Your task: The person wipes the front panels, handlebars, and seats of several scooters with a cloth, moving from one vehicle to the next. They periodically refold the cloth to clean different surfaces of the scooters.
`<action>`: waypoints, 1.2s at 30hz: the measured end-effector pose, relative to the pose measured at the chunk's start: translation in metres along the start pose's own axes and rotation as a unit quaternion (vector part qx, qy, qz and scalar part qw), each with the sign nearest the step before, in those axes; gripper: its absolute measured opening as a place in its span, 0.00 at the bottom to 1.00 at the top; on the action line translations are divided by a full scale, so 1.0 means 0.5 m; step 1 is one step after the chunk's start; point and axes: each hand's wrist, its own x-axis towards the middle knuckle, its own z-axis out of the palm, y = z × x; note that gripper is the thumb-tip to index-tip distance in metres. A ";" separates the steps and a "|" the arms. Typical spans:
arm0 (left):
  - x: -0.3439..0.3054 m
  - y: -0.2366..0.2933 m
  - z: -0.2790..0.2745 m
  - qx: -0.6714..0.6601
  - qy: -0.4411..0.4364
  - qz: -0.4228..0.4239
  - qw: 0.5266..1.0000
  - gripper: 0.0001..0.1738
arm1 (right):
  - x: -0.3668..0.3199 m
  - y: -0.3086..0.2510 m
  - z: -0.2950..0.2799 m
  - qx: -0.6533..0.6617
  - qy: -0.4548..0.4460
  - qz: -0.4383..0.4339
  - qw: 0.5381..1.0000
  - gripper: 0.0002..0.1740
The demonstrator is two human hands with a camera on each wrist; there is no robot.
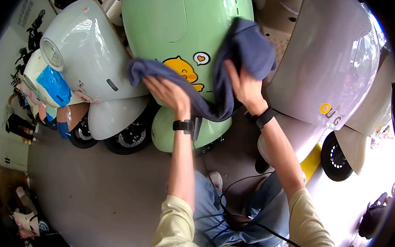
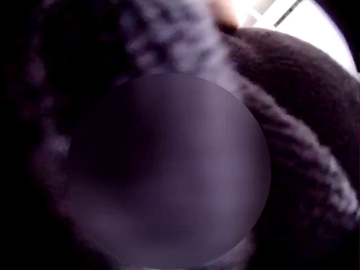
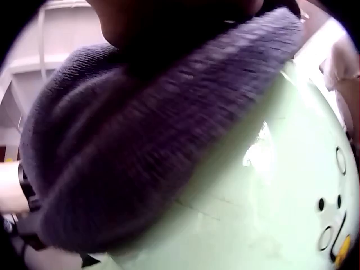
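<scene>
A dark grey-blue cloth (image 1: 247, 43) is stretched in a sagging loop between both hands, close over a green scooter's front panel (image 1: 156, 35) with a yellow duck sticker (image 1: 182, 65). At the duck's left, my left hand (image 1: 168, 94) grips one end, its fingertips partly tucked into the fabric. My right hand (image 1: 248, 86) grips the bunched other end at the panel's right side, thumb up along it and fingers partly hidden. Dark, blurred cloth (image 2: 304, 129) fills most of the left wrist view. In the right wrist view, the folded cloth (image 3: 140, 129) overlaps the glossy green panel (image 3: 242, 208).
A pale grey scooter (image 1: 88, 44) stands close on the left and a pinkish-grey one (image 1: 324, 57) on the right. Below the panel is the green front fender (image 1: 162, 132). A black cable (image 1: 246, 178) runs across the person's legs.
</scene>
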 end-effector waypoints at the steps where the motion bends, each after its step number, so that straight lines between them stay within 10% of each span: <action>1: -0.005 0.026 0.003 -0.001 -0.006 0.059 0.998 0.35 | 0.003 0.000 0.011 0.080 0.007 0.098 0.992 0.32; 7: -0.032 0.170 0.028 0.035 -0.126 0.421 0.898 0.26 | -0.077 0.022 0.056 0.070 -0.005 0.108 0.992 0.38; 12: -0.036 0.178 0.014 -0.007 -0.219 0.466 0.857 0.25 | -0.135 0.038 0.027 0.074 -0.061 0.060 0.994 0.39; 19: -0.010 0.112 -0.004 0.037 -0.104 0.310 0.944 0.33 | -0.154 0.019 0.015 0.055 -0.082 0.120 0.988 0.40; 25: 0.008 0.047 -0.021 0.000 -0.058 0.105 0.993 0.37 | -0.123 -0.016 -0.012 -0.017 -0.119 -0.033 0.992 0.28; 30: 0.023 -0.066 -0.035 -0.072 -0.043 -0.009 0.996 0.36 | -0.184 -0.018 0.021 0.006 -0.335 -0.079 0.939 0.31; 36: 0.020 -0.124 -0.085 -0.258 -0.103 -0.317 0.907 0.35 | -0.163 0.007 0.015 0.016 -0.222 -0.118 0.968 0.24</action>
